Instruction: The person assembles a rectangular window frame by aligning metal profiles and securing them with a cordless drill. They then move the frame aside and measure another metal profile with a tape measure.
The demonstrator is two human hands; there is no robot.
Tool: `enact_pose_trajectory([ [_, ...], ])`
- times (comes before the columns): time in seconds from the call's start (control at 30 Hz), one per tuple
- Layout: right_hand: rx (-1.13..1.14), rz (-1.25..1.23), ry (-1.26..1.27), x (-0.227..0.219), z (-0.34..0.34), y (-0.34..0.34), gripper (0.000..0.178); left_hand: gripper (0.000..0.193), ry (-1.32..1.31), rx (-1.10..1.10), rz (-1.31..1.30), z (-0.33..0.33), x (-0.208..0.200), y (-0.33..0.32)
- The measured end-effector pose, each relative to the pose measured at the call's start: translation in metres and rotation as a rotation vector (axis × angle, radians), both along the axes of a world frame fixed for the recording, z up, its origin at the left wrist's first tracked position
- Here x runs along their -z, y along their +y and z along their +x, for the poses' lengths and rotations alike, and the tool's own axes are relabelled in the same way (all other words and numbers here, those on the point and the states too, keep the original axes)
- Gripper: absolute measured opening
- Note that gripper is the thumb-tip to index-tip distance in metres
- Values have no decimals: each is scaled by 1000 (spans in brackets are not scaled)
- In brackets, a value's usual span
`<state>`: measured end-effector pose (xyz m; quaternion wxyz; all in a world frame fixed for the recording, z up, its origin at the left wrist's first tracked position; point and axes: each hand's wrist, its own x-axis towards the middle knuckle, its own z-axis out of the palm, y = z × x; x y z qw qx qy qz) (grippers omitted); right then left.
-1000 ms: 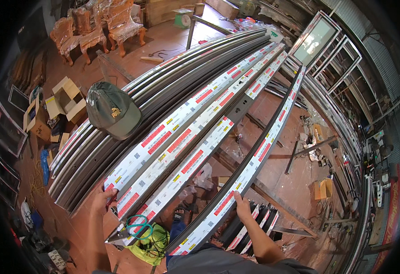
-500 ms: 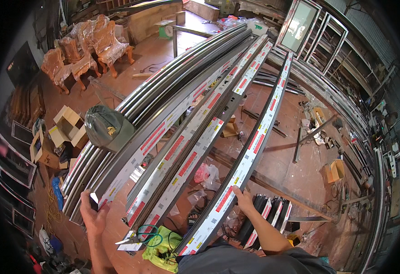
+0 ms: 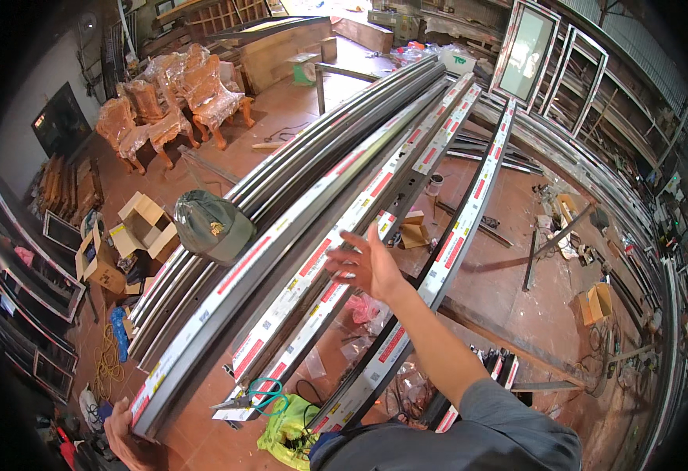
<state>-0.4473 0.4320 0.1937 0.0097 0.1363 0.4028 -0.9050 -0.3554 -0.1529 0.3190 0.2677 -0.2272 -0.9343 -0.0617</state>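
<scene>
My left hand [image 3: 128, 441] is closed on the near end of a long metal profile [image 3: 203, 328] covered with white and red film. This profile slopes away to the far side, its grey side facing me. My right hand [image 3: 367, 271] is open, fingers spread, over two middle film-covered profiles [image 3: 293, 292] and holding nothing. To the right lies another long profile [image 3: 436, 280] with white film. Scissors [image 3: 262, 398] with teal handles rest on the near end of the middle profiles, beside a yellow-green bag [image 3: 285, 439].
A dark green cap [image 3: 213, 226] sits on the stacked profiles at left. Open cardboard boxes [image 3: 141, 228] and wrapped wooden chairs [image 3: 211, 94] stand farther left. A steel bar [image 3: 509, 345] crosses beneath the profiles. Framed glass [image 3: 524, 55] leans at the back right.
My right hand has let go of the right-hand profile and moved left and away from me, opening. The left profile's near end has shifted toward me and turned with my left hand.
</scene>
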Motion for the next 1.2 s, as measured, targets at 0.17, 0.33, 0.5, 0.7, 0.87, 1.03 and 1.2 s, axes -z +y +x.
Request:
enact_pose_trajectory([
  [0.17, 269, -408, 166, 1, -122, 38, 113, 27, -346, -363, 402, 8, -9, 14],
  [0.33, 344, -329, 43, -19, -146, 13, 78, 25, -540, -504, 918, 14, 83, -45],
  [0.5, 392, -338, -137, -8, -123, -44, 73, 38, -395, -143, 1132, 35, 147, -95],
  [0.7, 42, -579, 518, -42, -56, -47, 104, 68, 47, -301, 133, 57, 135, -141],
  [0.87, 94, -348, 809, -64, -7, -12, 118, 65, 139, -288, 121, 29, 110, -115],
  [1.03, 318, -359, 812, -66, 70, 23, 128, 63, 233, -218, 64, 2, 97, -109],
  [1.2, 531, -77, 756, -87, 166, 48, 119, 60, 368, -116, -73, -21, 67, -125],
])
